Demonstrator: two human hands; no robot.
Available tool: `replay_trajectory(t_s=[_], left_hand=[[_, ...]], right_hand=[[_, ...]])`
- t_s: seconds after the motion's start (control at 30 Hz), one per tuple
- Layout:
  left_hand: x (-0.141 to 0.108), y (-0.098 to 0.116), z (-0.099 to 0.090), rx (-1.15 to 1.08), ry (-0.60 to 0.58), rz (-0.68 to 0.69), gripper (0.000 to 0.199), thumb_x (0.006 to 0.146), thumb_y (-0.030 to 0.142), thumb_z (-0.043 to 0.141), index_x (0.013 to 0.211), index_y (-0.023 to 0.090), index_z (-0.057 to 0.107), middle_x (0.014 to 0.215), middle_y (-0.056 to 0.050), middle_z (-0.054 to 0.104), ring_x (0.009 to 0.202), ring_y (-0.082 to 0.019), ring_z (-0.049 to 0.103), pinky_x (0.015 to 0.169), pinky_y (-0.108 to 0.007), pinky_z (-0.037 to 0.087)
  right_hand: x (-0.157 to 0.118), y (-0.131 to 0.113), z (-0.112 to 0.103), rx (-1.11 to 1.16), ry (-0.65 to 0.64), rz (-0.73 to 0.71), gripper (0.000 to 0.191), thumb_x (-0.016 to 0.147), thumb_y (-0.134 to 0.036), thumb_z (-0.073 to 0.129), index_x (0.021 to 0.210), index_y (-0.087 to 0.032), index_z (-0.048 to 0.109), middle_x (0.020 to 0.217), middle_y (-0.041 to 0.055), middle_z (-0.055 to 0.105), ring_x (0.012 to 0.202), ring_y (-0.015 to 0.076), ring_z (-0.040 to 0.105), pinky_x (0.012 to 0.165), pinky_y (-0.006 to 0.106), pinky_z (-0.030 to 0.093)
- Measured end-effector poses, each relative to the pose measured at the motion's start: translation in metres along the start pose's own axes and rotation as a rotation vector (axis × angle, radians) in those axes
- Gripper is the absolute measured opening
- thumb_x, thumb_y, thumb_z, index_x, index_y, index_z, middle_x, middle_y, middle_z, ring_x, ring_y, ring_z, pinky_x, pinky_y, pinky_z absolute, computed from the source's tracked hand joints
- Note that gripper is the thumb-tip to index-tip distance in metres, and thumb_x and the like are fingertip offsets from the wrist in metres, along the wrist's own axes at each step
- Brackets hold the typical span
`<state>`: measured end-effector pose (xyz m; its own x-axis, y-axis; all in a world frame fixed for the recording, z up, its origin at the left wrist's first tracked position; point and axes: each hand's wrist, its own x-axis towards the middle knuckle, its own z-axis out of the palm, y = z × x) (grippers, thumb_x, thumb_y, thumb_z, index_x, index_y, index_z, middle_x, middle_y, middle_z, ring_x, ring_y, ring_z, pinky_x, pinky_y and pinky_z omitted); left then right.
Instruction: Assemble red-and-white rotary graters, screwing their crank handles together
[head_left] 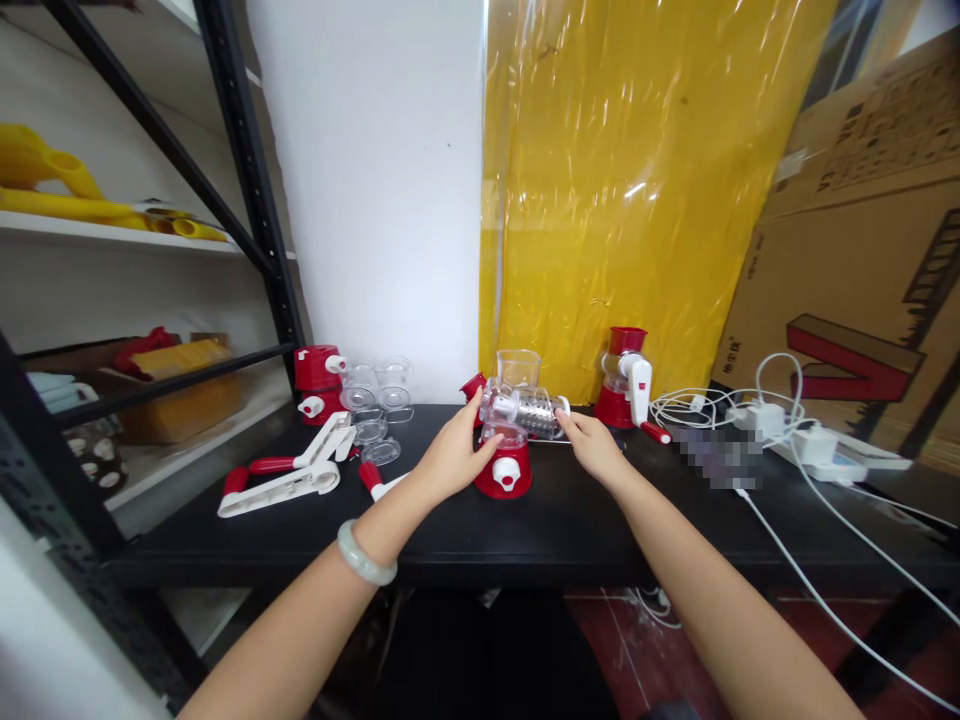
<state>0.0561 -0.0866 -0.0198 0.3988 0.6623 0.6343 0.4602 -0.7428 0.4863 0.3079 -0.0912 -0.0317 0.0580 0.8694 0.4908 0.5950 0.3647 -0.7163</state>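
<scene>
A rotary grater (504, 470) with a red base and a clear upper body stands near the middle of the black table. My left hand (456, 448) is wrapped around the left side of its clear body. Between the finger and thumb of my right hand (592, 448) is the white end of a metal grater drum (536, 412). The drum lies sideways, its other end at the opening of the clear body; how far it sits inside I cannot tell. Behind it are a clear hopper (517, 368) and a red piece (472, 386).
White crank handles (289, 478) with red grips and several clear plastic parts (379, 400) lie on the left, beside stacked red bases (319, 385). An assembled grater (625, 380) stands at the back right. White cables (757, 415) and chargers spread before a cardboard box (855, 270).
</scene>
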Motion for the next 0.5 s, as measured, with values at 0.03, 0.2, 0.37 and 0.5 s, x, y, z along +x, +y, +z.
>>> replay_trajectory(t_s=[0.03, 0.2, 0.37, 0.5], left_hand=[[0.0, 0.0, 0.0, 0.003, 0.005, 0.007, 0.078, 0.086, 0.034, 0.059, 0.153, 0.018, 0.021, 0.152, -0.016, 0.037, 0.136, -0.031, 0.042, 0.11, -0.047, 0.039], [-0.002, 0.0, 0.001, 0.022, 0.02, 0.02, 0.074, 0.086, 0.032, 0.059, 0.151, 0.019, 0.026, 0.151, -0.016, 0.039, 0.135, -0.031, 0.044, 0.108, -0.049, 0.041], [-0.002, 0.002, 0.001, 0.007, 0.022, 0.018, 0.073, 0.086, 0.032, 0.059, 0.15, 0.018, 0.028, 0.15, -0.016, 0.04, 0.136, -0.031, 0.043, 0.109, -0.049, 0.041], [-0.002, 0.001, 0.001, -0.029, 0.028, 0.019, 0.073, 0.085, 0.032, 0.061, 0.15, 0.018, 0.031, 0.149, -0.016, 0.042, 0.134, -0.032, 0.045, 0.108, -0.051, 0.04]], right_hand=[[0.001, -0.002, 0.002, 0.005, -0.004, -0.007, 0.051, 0.086, -0.063, 0.037, 0.065, -0.02, 0.055, 0.063, 0.0016, 0.058, 0.069, 0.0211, 0.057, 0.069, 0.029, 0.042], [-0.003, -0.005, 0.008, 0.033, 0.004, -0.01, 0.048, 0.089, -0.057, 0.036, 0.072, -0.019, 0.06, 0.068, 0.0033, 0.062, 0.072, 0.0218, 0.058, 0.071, 0.031, 0.042], [-0.004, -0.003, 0.014, 0.324, 0.082, 0.022, 0.039, 0.082, -0.056, 0.054, 0.069, -0.02, 0.06, 0.064, 0.0017, 0.059, 0.065, 0.0182, 0.054, 0.067, 0.029, 0.041], [0.001, -0.003, 0.02, 0.51, 0.048, 0.022, 0.042, 0.078, -0.063, 0.056, 0.072, -0.021, 0.054, 0.057, -0.0031, 0.05, 0.051, 0.0127, 0.044, 0.056, 0.026, 0.038]])
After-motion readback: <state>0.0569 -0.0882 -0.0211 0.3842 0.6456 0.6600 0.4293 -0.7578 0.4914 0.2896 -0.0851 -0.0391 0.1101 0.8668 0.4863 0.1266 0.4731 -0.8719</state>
